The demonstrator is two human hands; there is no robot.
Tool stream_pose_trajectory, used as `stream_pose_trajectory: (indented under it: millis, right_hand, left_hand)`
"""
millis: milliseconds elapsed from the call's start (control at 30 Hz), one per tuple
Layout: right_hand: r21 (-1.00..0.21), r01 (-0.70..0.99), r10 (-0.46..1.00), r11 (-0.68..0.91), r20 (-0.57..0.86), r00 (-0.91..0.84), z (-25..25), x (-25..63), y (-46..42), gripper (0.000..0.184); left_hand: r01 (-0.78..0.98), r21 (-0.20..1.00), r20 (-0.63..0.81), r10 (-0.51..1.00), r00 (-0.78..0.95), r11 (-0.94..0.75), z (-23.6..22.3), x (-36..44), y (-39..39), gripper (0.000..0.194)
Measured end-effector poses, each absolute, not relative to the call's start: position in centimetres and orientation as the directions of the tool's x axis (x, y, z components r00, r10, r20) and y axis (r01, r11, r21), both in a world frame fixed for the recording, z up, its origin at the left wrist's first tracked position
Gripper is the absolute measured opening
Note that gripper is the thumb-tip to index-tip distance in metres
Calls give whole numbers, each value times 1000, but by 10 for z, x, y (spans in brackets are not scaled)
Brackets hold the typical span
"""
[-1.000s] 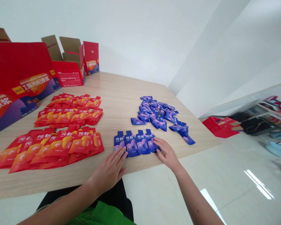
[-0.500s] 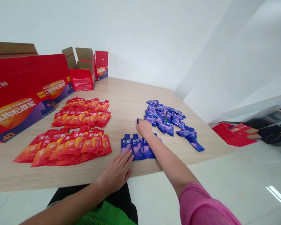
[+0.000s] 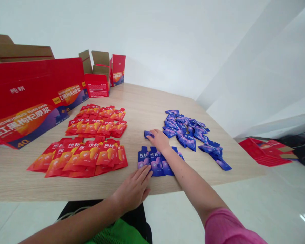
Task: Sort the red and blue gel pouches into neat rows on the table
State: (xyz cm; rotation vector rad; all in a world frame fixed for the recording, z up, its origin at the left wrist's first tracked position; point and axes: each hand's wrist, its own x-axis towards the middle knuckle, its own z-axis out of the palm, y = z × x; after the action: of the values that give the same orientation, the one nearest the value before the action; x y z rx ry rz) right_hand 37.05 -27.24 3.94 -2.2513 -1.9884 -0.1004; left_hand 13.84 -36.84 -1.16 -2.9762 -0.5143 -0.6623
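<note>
My right hand (image 3: 159,140) reaches out over the bench (image 3: 139,115), fingers together and lying on a loose blue sachet (image 3: 148,134); I cannot tell whether it grips it. My left hand (image 3: 133,189) lies open and spread near the bench's front edge, its fingertips (image 3: 146,171) resting on the low end of a row of blue sachets (image 3: 156,163). My right forearm (image 3: 183,173) crosses above that row, partly hiding it. Just beyond my right hand lies a loose pile of blue sachets (image 3: 185,128). Left of my hands, red sachets (image 3: 91,157) overlap in rows, with a large red carton (image 3: 27,88) and a smaller open carton (image 3: 98,84) beyond. Far right, a flattened red carton (image 3: 264,152) lies past the bench.
</note>
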Motion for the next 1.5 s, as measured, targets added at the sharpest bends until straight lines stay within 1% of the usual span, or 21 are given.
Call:
stream_pose_trajectory:
  millis: [67,100,167,233,300,333,433,533,633,733,833,900,967,1033,1067,1100,1167,1233,1267,1367,1500]
  right_hand:
    - [-74,970,966,-230,106,237,40,367,-262,49]
    - [-80,962,961,-262,76,268,41,364,-257,51]
    - [-95,963,966,-253,23,256,43,359,-247,47]
    - [-132,977,986,-166,-1,168,45,356,-241,36]
    - [-182,983,999,-35,-23,31,46,354,-238,28]
    - [-208,978,999,33,-34,-41,46,354,-238,28]
    - [-287,935,970,210,-57,-236,42,360,-241,39]
    - [-434,831,915,348,-36,-402,33,372,-247,46]
    - [-554,735,883,391,1,-469,23,380,-250,49]
    - [-568,725,882,388,0,-472,17,382,-249,49]
    - [-519,755,895,401,48,-443,19,385,-247,46]
    - [-432,838,942,333,117,-314,25,394,-247,42]
    - [-310,945,982,108,180,-54,32,411,-250,35]
    - [-217,964,952,-154,229,204,38,431,-256,33]
    - [-174,949,924,-261,241,298,39,440,-260,34]
    - [-123,934,904,-334,239,355,40,448,-264,35]
    - [3,918,900,-396,200,387,38,458,-272,38]
    - [106,923,925,-369,138,354,36,463,-278,36]
    - [125,934,940,-334,113,321,36,464,-280,34]
    - [142,960,969,-243,78,234,38,462,-283,33]
    - [148,986,996,-74,59,66,43,447,-287,34]
  left_hand:
    - [323,23,423,302,854,-946,-10,138,-369,53]
    - [320,25,425,300,854,-947,-9,138,-369,53]
    - [326,27,423,306,853,-945,-6,138,-369,51]
    - [329,23,421,308,853,-944,-5,138,-369,50]
    - [334,11,421,308,854,-942,-5,139,-369,50]
    - [337,3,422,306,853,-942,-5,139,-369,50]
    - [343,-20,434,301,849,-939,-7,139,-370,50]
    - [347,-23,423,306,853,-938,-8,139,-370,49]
    - [348,-11,415,313,854,-937,-8,139,-370,50]
    - [348,-12,420,311,853,-938,-7,139,-370,50]
    - [344,-9,425,308,852,-939,-6,140,-369,50]
    - [341,-8,427,305,851,-940,-6,139,-369,50]
    - [339,-10,429,302,851,-941,-7,139,-369,50]
    - [335,-10,429,299,852,-942,-7,139,-369,50]
    - [332,-10,430,296,853,-943,-8,139,-369,50]
    - [329,-9,431,293,853,-944,-8,139,-368,50]
    - [325,-9,434,289,853,-946,-8,139,-368,52]
    - [327,-6,438,292,850,-945,-9,139,-368,53]
    - [330,-1,437,297,849,-944,-9,139,-368,54]
    - [338,4,434,306,847,-941,-8,139,-369,52]
    - [340,-31,455,289,842,-940,-5,139,-369,47]
